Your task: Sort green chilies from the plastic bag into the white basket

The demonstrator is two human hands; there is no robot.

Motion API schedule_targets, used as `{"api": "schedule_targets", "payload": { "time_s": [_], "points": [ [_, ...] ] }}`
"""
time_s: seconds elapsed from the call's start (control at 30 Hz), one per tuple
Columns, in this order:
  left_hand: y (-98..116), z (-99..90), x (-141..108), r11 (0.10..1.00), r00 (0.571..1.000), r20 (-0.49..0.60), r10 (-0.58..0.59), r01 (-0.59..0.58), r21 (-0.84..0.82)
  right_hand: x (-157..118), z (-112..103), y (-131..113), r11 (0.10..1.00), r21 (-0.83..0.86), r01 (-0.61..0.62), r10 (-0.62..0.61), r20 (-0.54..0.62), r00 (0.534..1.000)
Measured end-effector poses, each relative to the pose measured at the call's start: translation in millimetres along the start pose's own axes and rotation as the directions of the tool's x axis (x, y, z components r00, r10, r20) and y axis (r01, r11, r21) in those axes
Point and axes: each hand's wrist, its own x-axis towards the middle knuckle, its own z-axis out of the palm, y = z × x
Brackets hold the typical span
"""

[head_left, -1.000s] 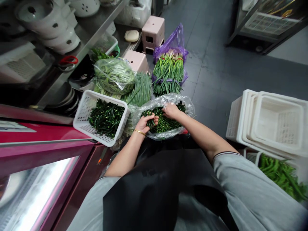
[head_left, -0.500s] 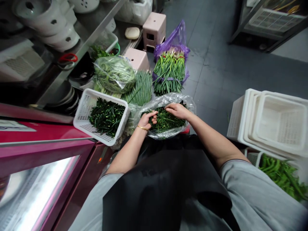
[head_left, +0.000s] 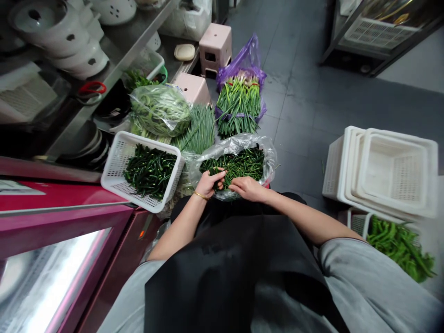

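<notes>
A clear plastic bag (head_left: 270, 152) stands open in front of me, filled with thin dark green chili peppers (head_left: 246, 162). Over its near left part, my left hand (head_left: 209, 183) is closed around some of these green chili peppers, thumb stretched along the top. My right hand (head_left: 247, 188) is just to its right at the bag's near rim, fingers pinched together; whatever is between them is hidden. Left of the bag, a white perforated basket (head_left: 114, 182) holds a heap of dark green chili peppers (head_left: 151, 169), glossy and with pale ends.
Beyond the bag lie spring onions (head_left: 239, 104) in purple plastic and a bagged green vegetable (head_left: 161, 108). Pink stools (head_left: 215, 44) stand behind. To the right are stacked white baskets (head_left: 391, 171) and larger green peppers (head_left: 398, 245). A pink-framed fridge (head_left: 69, 231) borders the left.
My right hand has moved from the middle of the bag back toward me, down to its near rim beside my left hand. The left hand keeps its grip. The whole view has shifted slightly.
</notes>
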Motion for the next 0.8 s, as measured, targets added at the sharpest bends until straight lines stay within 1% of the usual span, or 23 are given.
{"api": "schedule_targets", "payload": {
  "time_s": [0.07,0.1,0.13,0.2,0.23,0.27,0.3,0.33,0.4,0.47,0.5,0.57,0.63,0.7,0.73,0.77,0.8],
  "points": [
    [3.4,-1.1,3.5,1.000,1.000,-0.003,-0.012,0.012,-0.019,-0.6,-12.8,0.1,0.987,-0.133,0.088,-0.086,0.021,0.996],
    [6.3,-2.2,6.7,0.999,1.000,-0.022,-0.014,0.013,-0.039,2.3,-19.9,3.6,0.975,-0.196,0.106,-0.096,0.057,0.994],
    [10.1,-4.0,10.7,0.998,0.998,-0.054,-0.017,0.014,-0.062,8.1,-26.5,9.8,0.963,-0.251,0.094,-0.072,0.098,0.993],
    [20.7,-9.7,20.1,0.994,0.989,-0.145,-0.033,0.017,-0.110,28.7,-36.0,28.7,0.938,-0.345,-0.004,0.057,0.144,0.988],
    [27.6,-13.4,25.0,0.991,0.982,-0.182,-0.051,0.027,-0.132,43.2,-38.1,40.0,0.917,-0.385,-0.102,0.159,0.121,0.980],
    [35.4,-17.2,29.8,0.988,0.976,-0.205,-0.071,0.040,-0.152,59.7,-38.3,51.2,0.900,-0.405,-0.159,0.207,0.078,0.975],
    [43.8,-20.9,34.2,0.984,0.972,-0.217,-0.090,0.054,-0.167,77.1,-36.8,61.4,0.885,-0.419,-0.205,0.229,0.009,0.973],
    [52.5,-24.1,38.1,0.983,0.971,-0.217,-0.097,0.059,-0.176,94.1,-34.2,69.9,0.880,-0.424,-0.214,0.234,-0.007,0.972],
    [68.5,-28.1,44.2,0.985,0.978,-0.198,-0.063,0.029,-0.171,122.3,-29.2,81.5,0.885,-0.416,-0.207,0.230,0.005,0.973],
    [79.3,-28.0,47.9,0.991,0.985,-0.170,0.018,-0.039,-0.125,136.0,-29.6,87.0,0.896,-0.401,-0.191,0.225,0.037,0.974],
    [81.7,-26.3,49.1,0.994,0.987,-0.152,0.061,-0.074,-0.084,136.3,-32.9,88.2,0.904,-0.381,-0.194,0.222,0.031,0.974],
    [79.6,-19.8,51.0,0.992,0.986,-0.114,0.124,-0.123,0.018,125.9,-43.9,88.0,0.935,-0.282,-0.213,0.216,-0.021,0.976],
    [69.4,-10.2,53.9,0.980,0.985,-0.063,0.160,-0.151,0.126,106.9,-56.1,83.3,0.975,-0.077,-0.209,0.204,-0.076,0.976],
    [54.8,-0.3,58.7,0.958,0.983,-0.002,0.185,-0.180,0.225,88.2,-62.8,74.2,0.973,0.148,-0.175,0.187,-0.068,0.980],
    [47.2,3.7,61.6,0.945,0.981,0.023,0.195,-0.194,0.264,81.2,-62.8,69.0,0.964,0.206,-0.167,0.184,-0.066,0.981],
    [40.0,6.5,64.6,0.934,0.979,0.035,0.199,-0.200,0.295,76.3,-60.8,64.0,0.963,0.209,-0.168,0.189,-0.087,0.978],
    [33.7,8.0,67.1,0.930,0.981,0.028,0.192,-0.191,0.315,73.7,-57.1,60.0,0.971,0.159,-0.180,0.201,-0.130,0.971]
  ]
}}
